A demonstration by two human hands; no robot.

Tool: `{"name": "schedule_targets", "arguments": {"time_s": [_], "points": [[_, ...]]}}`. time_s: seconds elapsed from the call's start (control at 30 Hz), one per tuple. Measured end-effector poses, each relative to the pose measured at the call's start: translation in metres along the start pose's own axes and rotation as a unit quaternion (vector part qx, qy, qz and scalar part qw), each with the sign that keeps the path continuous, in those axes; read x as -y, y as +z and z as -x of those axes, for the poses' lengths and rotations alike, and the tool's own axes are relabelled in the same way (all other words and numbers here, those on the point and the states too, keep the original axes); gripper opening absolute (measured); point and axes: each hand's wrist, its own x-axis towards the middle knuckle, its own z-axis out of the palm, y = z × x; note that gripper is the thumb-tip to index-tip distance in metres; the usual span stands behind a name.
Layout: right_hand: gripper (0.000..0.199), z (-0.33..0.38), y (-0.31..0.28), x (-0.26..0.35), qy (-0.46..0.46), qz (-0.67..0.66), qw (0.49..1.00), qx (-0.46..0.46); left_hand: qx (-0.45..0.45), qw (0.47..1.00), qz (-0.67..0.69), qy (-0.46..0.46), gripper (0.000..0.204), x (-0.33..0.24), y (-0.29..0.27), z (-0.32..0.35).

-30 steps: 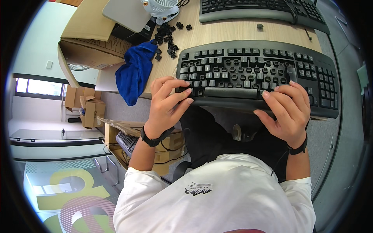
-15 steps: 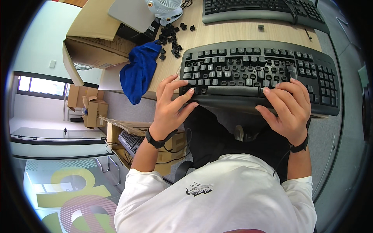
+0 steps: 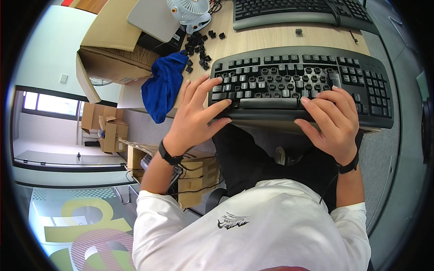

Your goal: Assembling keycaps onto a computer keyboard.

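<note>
Two hands rest on a black keyboard (image 3: 298, 88) that lies at the near edge of a wooden desk (image 3: 280, 38). Several of its keys are off, showing bare sockets. The left hand (image 3: 194, 115) grips the keyboard's left end, fingers spread over the keys and thumb along the front edge. The right hand (image 3: 332, 119) lies on the right half, fingers loosely curled on the keys (holding nothing loose). Just left of the keyboard lies a blue cloth (image 3: 162, 88); beyond it, loose black keycaps (image 3: 199, 45) sit near a white fan (image 3: 192, 11). A second keyboard (image 3: 298, 11) lies farther back.
</note>
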Motion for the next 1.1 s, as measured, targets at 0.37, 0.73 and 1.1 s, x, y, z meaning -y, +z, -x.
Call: {"name": "schedule_targets", "arguments": {"time_s": [0.37,0.73,1.1], "points": [[0.047,0.000,0.000,0.000,0.009,-0.003,1.000,-0.004,0.153,0.971,-0.029,0.183,0.036,0.019,-0.015,-0.035],[0.047,-0.002,0.000,0.001,0.008,-0.009,1.000,0.005,-0.009,0.984,0.175,-0.023,0.023,0.040,-0.012,0.011],[0.041,-0.002,0.000,0.003,0.006,-0.004,1.000,0.009,-0.068,0.986,0.067,-0.136,0.014,0.093,-0.034,0.020]]}}
